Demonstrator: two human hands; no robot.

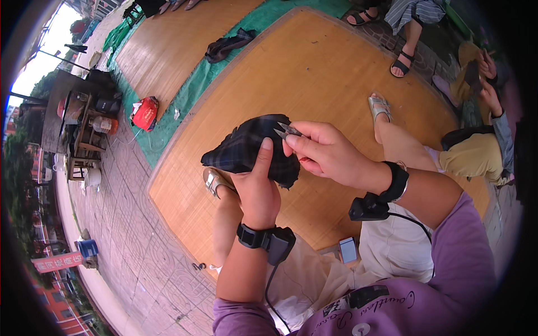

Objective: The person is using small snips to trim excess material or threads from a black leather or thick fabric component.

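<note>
A dark plaid cloth piece [238,148] with ragged edges is bunched up in front of me. My left hand [259,193] is closed on it, the thumb lying on top and the fingers hidden beneath. From the right, my right hand [330,152] grips a pair of small thread snips [287,130]. Their two pointed metal blades stand slightly apart at the cloth's upper right edge. A bit of red shows under the right fingers. Whether the blades touch the fabric, I cannot tell.
Below my hands lies a tan mat [314,67]. A phone [348,250] rests near my lap. Another dark garment [230,45] lies on a green sheet [193,98], near a red package [144,113]. Other people sit at the right; a cluttered wooden table [59,120] stands left.
</note>
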